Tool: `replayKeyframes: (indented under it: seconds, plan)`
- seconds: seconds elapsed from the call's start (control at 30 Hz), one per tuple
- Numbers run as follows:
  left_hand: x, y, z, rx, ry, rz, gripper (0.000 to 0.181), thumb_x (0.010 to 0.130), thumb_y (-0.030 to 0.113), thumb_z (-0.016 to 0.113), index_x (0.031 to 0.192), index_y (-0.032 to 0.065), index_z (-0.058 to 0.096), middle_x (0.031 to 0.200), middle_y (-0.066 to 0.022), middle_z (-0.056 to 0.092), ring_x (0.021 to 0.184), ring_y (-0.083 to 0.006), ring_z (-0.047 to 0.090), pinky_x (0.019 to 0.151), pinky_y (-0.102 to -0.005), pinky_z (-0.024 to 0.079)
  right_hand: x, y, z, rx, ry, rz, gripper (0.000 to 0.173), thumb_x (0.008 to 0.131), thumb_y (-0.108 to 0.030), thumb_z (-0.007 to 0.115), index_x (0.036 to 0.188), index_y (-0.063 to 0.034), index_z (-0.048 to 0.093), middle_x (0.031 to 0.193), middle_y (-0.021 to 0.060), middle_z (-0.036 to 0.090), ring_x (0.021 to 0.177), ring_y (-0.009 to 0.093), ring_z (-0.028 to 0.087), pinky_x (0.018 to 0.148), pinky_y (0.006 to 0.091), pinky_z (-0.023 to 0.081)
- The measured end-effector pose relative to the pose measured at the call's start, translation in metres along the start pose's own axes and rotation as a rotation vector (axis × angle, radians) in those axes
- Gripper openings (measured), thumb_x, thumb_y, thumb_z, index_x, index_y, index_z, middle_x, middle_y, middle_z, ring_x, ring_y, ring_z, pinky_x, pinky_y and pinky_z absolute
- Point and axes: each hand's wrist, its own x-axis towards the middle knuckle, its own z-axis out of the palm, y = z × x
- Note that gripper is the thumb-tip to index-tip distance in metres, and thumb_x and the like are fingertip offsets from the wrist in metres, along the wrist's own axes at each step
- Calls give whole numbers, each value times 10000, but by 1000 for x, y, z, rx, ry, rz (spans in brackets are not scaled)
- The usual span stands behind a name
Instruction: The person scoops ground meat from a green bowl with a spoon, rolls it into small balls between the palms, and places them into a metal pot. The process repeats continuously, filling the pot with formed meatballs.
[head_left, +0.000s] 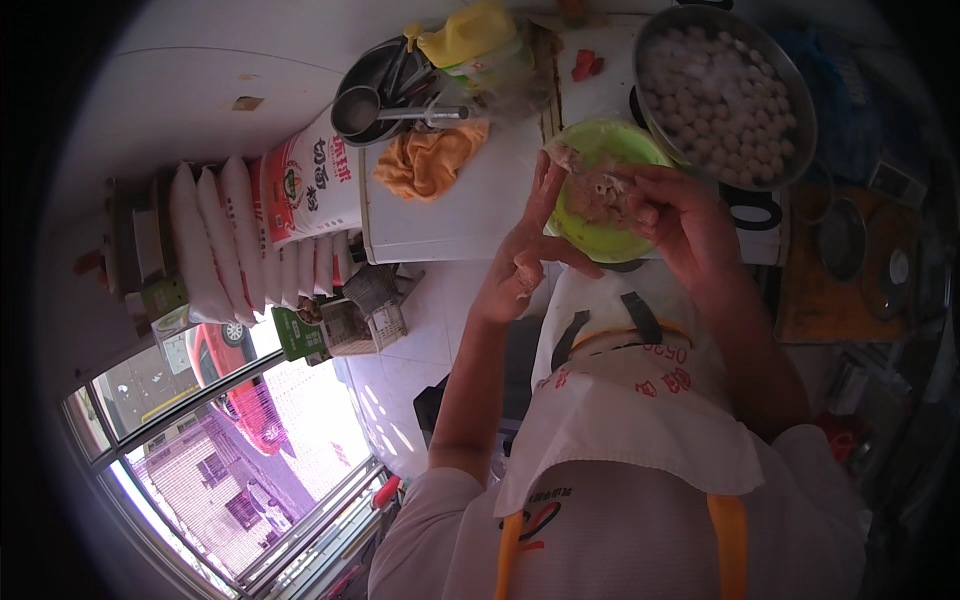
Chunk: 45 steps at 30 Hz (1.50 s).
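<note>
A lime-green bowl (611, 244) of minced-meat paste (596, 199) is in front of me at the counter's near edge. My left hand (536, 240) is at the bowl's left side, fingers stretched and thumb apart. Paste clings to its skin near the wrist, and a lump shows by its fingertips. Over the right part of the bowl, my right hand (686, 217) has its fingers bent together at the paste; whether they grip a small tool is hidden. Behind the bowl to the right, a wide metal pan (806, 120) holds many pale meatballs (712, 105) in cloudy liquid.
An orange cloth (431, 161) lies on the counter's left, below a dark basin (375, 60) of utensils with a ladle (356, 111). Nearby stands a yellow-capped jug (480, 37). Flour sacks (311, 184) line the left wall. A wooden board (814, 307) is at right.
</note>
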Motion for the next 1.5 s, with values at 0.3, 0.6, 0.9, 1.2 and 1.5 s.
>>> replayKeyframes:
  seconds: [0.3, 0.6, 0.9, 1.2, 1.5]
  plan:
    - [-2, 3, 4, -889, 142, -6, 1055, 966, 860, 70, 636, 103, 727, 1747, -247, -7, 1625, -403, -77, 1260, -648, -8, -3, 11, -2, -11, -112, 128, 304, 1019, -83, 541, 1221, 121, 638, 835, 75, 647, 690, 113, 564, 623, 265, 450]
    - [-7, -2, -4, -1315, 202, 67, 877, 948, 886, 206, 1463, 271, 561, 1742, -261, -3, 1615, -444, -39, 1244, -690, -14, -10, 0, 5, -139, 18, 154, 289, 1002, -68, 532, 1194, 101, 667, 780, 63, 635, 606, 105, 506, 576, 261, 395]
    - [-4, 11, 2, -1289, 335, -101, 998, 960, 845, 347, 1706, 250, 56, 1738, -268, -8, 1602, -478, 46, 1251, -697, 5, 15, 7, -1, -176, -110, 88, 278, 1005, -76, 558, 1153, 109, 705, 830, 71, 643, 667, 119, 517, 622, 259, 426]
    - [-13, 0, -7, -1526, 384, 57, 925, 1006, 733, 424, 1704, 229, 84, 1775, -105, 12, 1604, -473, 21, 1234, -743, -2, -9, 4, -16, -168, -127, 150, 256, 998, -87, 562, 1160, 66, 687, 779, 55, 610, 593, 92, 494, 568, 256, 376]
    - [-10, -4, -14, -1120, 515, -28, 840, 1048, 669, 404, 1687, 167, 188, 1741, -151, 184, 1582, -463, 174, 1255, -686, 142, -6, 23, -27, -292, -67, -153, 249, 1067, -94, 563, 1253, 40, 659, 860, 67, 668, 712, 123, 597, 687, 252, 483]
